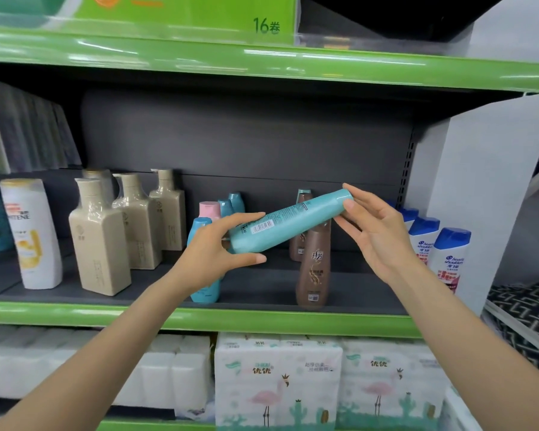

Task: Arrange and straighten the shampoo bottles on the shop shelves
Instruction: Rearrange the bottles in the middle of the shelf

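Teal bottle, barcode showing, beside Head & Shoulders bottles.

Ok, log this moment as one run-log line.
stage: bottle in hand | left hand: grips teal bottle base | right hand: pinches cap end | bottle: tilted, off shelf
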A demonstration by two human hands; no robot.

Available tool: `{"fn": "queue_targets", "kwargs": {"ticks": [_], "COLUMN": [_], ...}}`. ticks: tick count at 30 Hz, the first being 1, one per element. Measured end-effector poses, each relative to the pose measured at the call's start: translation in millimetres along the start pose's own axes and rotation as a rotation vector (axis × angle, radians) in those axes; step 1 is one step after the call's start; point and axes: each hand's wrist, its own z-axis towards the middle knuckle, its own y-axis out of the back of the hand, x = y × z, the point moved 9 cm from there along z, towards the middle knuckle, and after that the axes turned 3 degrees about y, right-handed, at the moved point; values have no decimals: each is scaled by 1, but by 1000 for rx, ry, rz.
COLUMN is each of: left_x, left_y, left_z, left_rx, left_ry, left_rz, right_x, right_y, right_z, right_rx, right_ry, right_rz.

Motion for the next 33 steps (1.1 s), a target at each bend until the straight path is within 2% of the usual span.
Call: {"fn": "queue_targets", "kwargs": {"ticks": [6,12,17,24,28,33], "left_x": [9,15,17,21,41,60], "left_y": [-3,-8,-5,-10,-28,-61], "left_z": [4,8,25,58,82,103], "left_rx": [104,168,106,-41,-26,70], "left_ry": [69,106,68,-76,-21,43], "left_rz": [-174,-238,-150,232,230,179], "right_x": [-1,-1,6,5,-3,-19], "right_y": [-12,-12,-19,-16,-10,8], "right_z": [3,11,20,40,66,95], "right_rx": [64,-31,-79,-132,-87,7], "right_ry": [8,21,58,71,55,-4], "right_rz": [30,-77,-126,-212,-302,-328]}}
